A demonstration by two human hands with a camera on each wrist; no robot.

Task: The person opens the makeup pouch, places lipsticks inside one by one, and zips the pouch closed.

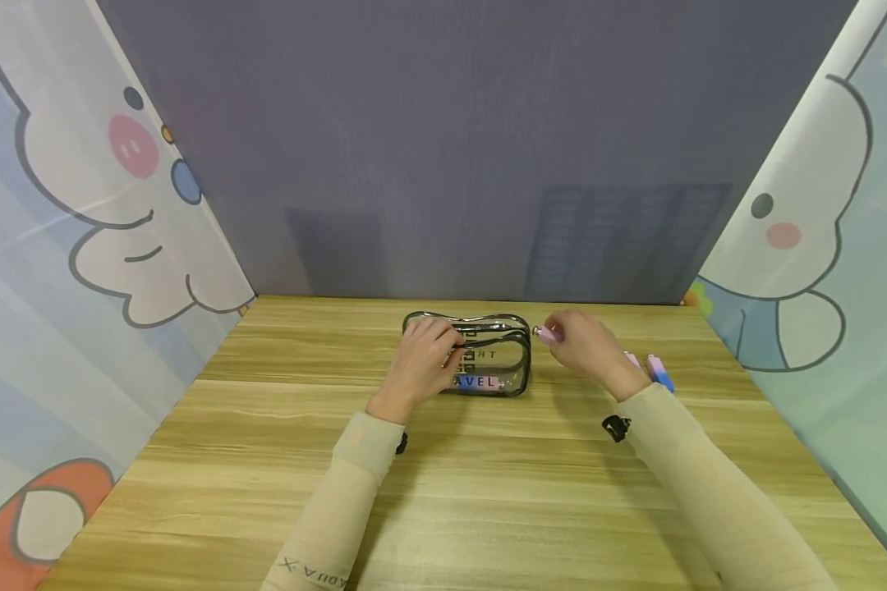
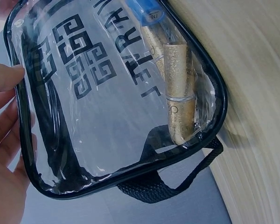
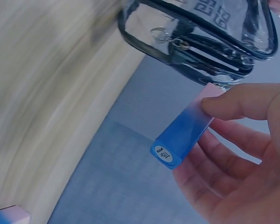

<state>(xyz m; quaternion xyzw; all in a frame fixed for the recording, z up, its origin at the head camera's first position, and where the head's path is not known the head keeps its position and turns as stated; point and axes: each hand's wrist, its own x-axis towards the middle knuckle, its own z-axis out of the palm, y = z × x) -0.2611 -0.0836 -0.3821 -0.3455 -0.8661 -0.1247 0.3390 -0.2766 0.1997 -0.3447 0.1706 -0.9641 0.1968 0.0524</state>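
A clear pouch with black edging (image 1: 513,382) stands on the wooden table, dark lettering on its side. My left hand (image 1: 423,361) pinches its top edge; the left wrist view shows thumb and fingers on the black rim. Inside lie gold tubes (image 2: 179,74) and a blue-ended item (image 2: 147,10). Just right of the pouch my right hand (image 1: 587,349) holds a pink and blue box (image 3: 189,126) between thumb and fingers, its pink end toward the pouch. In the right wrist view the box looks close to the pouch; whether they touch, I cannot tell.
Two more pink and blue boxes lie on the table at the right, one (image 1: 660,373) in plain view and the other (image 1: 631,359) partly behind my right wrist. A black strap loop (image 2: 177,186) hangs from the pouch's end. A grey panel (image 1: 443,164) rises behind the table.
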